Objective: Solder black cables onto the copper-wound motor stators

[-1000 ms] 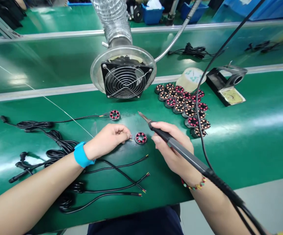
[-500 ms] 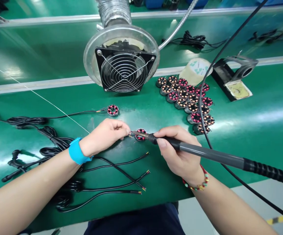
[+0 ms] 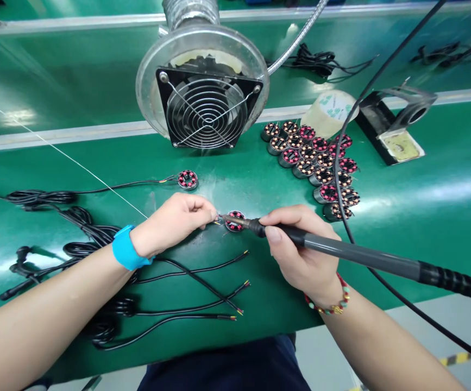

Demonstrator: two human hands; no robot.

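Note:
My left hand point(image 3: 182, 217), with a blue band at the wrist, is closed in a pinch on thin wires whose ends poke out at its fingertips. Beside those fingertips a round motor stator point(image 3: 234, 221) with red windings lies on the green bench. My right hand point(image 3: 302, 244) grips a soldering iron point(image 3: 341, 252) by its dark handle. The iron's tip reaches across the stator to the wire ends by my left fingers; whether it touches them is too small to tell. A thin pale strand point(image 3: 64, 155) slants down from the upper left and passes behind my left hand.
A fan with a duct point(image 3: 207, 114) hangs above the bench. Several stators point(image 3: 306, 152) stand in rows at right, near a tape roll point(image 3: 333, 111) and an iron stand point(image 3: 398, 127). Black cables point(image 3: 92, 233) lie at left; another stator point(image 3: 187, 180) has a cable attached.
The view has shifted slightly. Both hands keep nearly the same pose, with the iron's tip still by the left fingertips.

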